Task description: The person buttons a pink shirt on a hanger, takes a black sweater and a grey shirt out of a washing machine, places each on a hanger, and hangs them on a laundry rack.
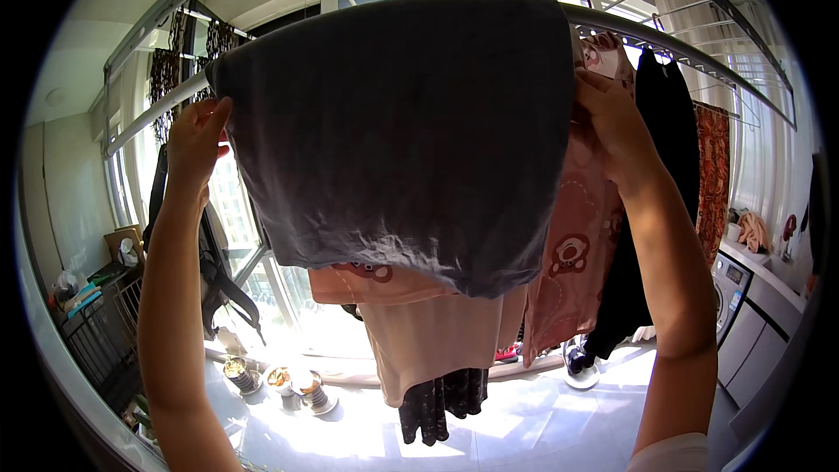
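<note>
A dark grey cloth (393, 140) hangs over the rail (166, 109) of a raised drying rack, its lower edge uneven and creased. My left hand (197, 144) is raised at the cloth's left edge, thumb up against it and fingers curled. At the opposite edge is my right hand (612, 114), its fingers bent around the side and partly hidden behind the fabric. Behind the grey cloth hang a pink garment with bear prints (572, 245), a pale beige garment (437, 328) and a dark patterned one (446, 406).
Black trousers (662, 140) and an orange-red patterned cloth (712, 175) hang farther right. Potted plants (281, 380) stand on the sunlit floor by the window. A washing machine (728, 293) sits under a counter at right. A dark railing (96, 323) is at left.
</note>
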A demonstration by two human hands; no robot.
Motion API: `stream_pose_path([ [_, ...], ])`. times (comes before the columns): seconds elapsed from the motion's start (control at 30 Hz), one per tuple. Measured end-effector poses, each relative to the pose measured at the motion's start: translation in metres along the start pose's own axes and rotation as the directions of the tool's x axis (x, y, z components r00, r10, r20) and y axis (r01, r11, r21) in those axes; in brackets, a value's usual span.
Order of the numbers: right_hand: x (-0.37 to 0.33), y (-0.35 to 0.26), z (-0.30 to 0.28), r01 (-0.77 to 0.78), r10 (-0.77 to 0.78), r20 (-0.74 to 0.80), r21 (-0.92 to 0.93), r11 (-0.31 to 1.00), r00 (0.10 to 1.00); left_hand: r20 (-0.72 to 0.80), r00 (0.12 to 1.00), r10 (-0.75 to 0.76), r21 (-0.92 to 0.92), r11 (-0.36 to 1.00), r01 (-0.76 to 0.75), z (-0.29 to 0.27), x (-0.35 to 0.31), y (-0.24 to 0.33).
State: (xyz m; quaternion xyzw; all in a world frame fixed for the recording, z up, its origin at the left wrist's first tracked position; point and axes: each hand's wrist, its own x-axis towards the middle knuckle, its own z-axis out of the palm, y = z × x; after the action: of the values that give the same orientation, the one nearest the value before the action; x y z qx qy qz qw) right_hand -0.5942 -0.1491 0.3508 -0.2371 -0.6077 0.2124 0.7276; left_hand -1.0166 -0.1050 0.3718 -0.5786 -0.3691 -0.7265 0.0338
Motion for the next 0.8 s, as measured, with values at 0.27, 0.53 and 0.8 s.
stream_pose_path([
  [0.27,-0.019,-0.03,0.034,-0.111,0.126,-0.107,0.131,0.985,0.986,0.314,0.944,-0.097,-0.551,0.791,0.265,-0.013,0.03,-0.018],
  [0.53,0.004,-0.028,0.031,0.148,-0.245,0.28,0.326,0.934,0.928,0.485,0.867,-0.119,-0.593,0.683,0.425,-0.022,0.036,-0.013],
  [0.8,0.038,-0.056,0.02,0.154,-0.214,0.429,0.172,0.973,0.877,0.342,0.932,-0.122,-0.651,0.685,0.328,-0.017,0.048,-0.017],
])
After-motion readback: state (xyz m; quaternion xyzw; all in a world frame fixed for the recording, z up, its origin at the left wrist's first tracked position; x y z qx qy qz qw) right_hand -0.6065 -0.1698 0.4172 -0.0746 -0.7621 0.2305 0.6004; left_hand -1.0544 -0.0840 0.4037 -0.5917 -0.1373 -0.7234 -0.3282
